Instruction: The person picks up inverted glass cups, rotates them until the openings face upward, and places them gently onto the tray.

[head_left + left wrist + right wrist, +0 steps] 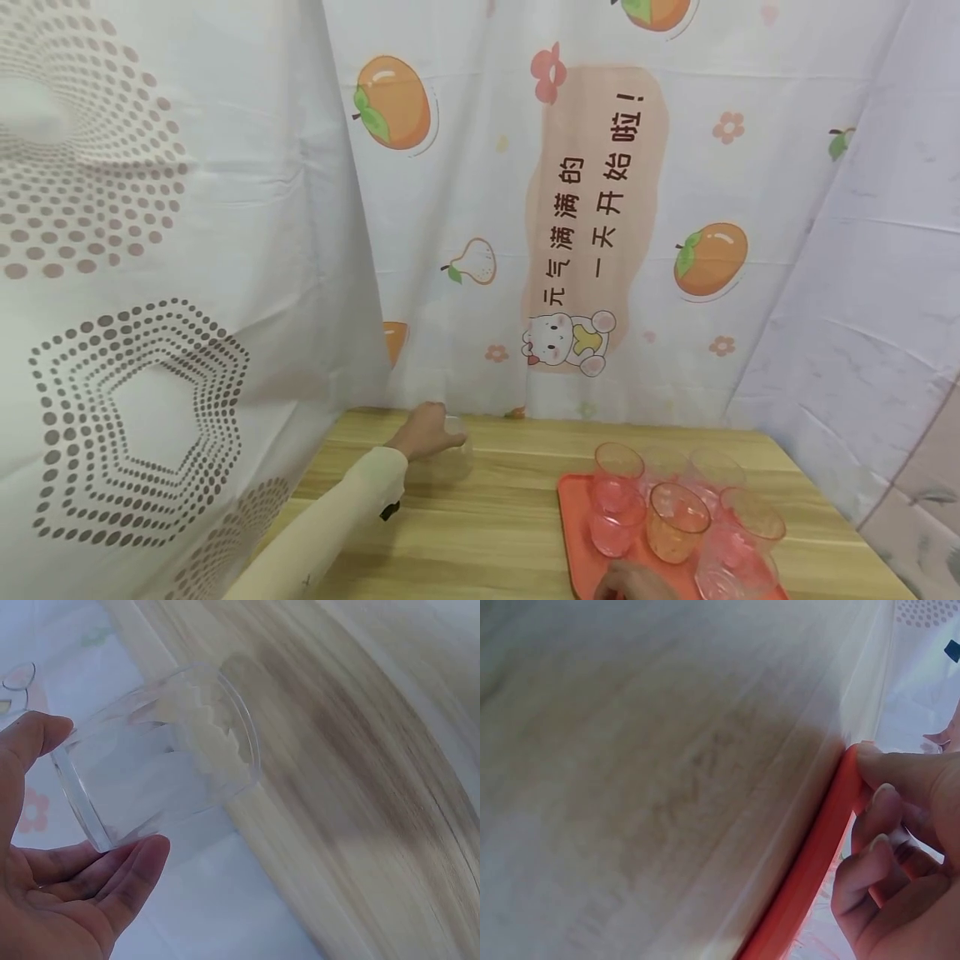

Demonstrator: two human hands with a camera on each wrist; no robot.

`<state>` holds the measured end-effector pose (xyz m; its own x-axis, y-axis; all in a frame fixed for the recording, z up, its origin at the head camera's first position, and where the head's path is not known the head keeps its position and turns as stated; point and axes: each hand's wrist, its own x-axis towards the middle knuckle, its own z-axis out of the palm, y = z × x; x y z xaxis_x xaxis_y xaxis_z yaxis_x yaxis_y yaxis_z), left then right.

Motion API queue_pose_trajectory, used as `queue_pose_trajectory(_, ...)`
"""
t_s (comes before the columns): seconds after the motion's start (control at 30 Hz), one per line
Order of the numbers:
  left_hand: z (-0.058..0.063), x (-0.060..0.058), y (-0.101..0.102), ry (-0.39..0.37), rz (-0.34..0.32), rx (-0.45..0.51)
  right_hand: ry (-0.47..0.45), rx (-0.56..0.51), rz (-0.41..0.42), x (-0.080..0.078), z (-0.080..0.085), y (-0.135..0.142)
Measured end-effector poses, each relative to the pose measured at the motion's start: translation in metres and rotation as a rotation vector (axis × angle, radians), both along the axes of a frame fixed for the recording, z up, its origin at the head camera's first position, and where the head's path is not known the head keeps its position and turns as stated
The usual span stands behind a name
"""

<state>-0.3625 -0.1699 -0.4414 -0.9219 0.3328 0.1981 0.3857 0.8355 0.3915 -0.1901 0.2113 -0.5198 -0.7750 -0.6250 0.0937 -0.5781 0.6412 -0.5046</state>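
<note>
At the far left of the table my left hand (425, 431) holds a clear plastic cup (456, 463). In the left wrist view the thumb lies on one side of the cup (142, 784) and the fingers on the other, at its thick-edged end. Whether the cup touches the table cannot be told. My right hand (633, 581) is at the near edge of a red tray (572, 521). In the right wrist view its thumb and curled fingers pinch the tray's rim (817, 851). The head view cuts off part of this hand.
Several transparent cups stand on the tray, among them a pink cup (615, 529), an orange cup (677, 525) and a clear cup (716, 468). The wooden table (480, 525) meets a printed curtain (480, 367) at the back, with more curtain on both sides.
</note>
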Motion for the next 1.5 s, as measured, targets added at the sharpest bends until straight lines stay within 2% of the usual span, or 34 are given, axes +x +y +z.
queue_pose_trajectory(0.17,0.002,0.007,0.006,-0.018,-0.018,0.013,0.012,-0.007,0.016,0.002,0.002,0.001)
queue_pose_trajectory(0.33,0.004,0.014,0.007,-0.011,-0.033,0.026,0.063,0.009,0.033,0.003,0.002,0.000)
queue_pose_trajectory(0.57,0.003,0.021,0.008,-0.016,-0.049,0.057,-0.052,0.018,-0.002,0.005,0.006,-0.002)
queue_pose_trajectory(0.8,-0.001,0.028,0.013,-0.037,-0.071,0.074,-0.039,0.025,0.004,0.004,0.005,-0.001)
queue_pose_trajectory(0.93,-0.001,0.035,0.016,-0.062,-0.077,0.101,0.006,0.027,0.033,0.004,0.004,0.000)
queue_pose_trajectory(1.03,-0.001,0.041,0.018,-0.070,-0.099,0.125,-0.015,0.031,0.034,0.003,0.005,0.000)
queue_pose_trajectory(1.17,-0.003,0.047,0.021,-0.065,-0.112,0.120,-0.094,0.031,0.002,0.003,0.008,-0.001)
queue_pose_trajectory(1.4,0.001,0.063,0.026,-0.087,-0.139,0.144,-0.136,0.013,0.002,0.001,0.011,-0.002)
queue_pose_trajectory(1.5,-0.002,0.067,0.028,-0.098,-0.155,0.154,-0.156,-0.003,0.003,0.002,0.012,-0.004)
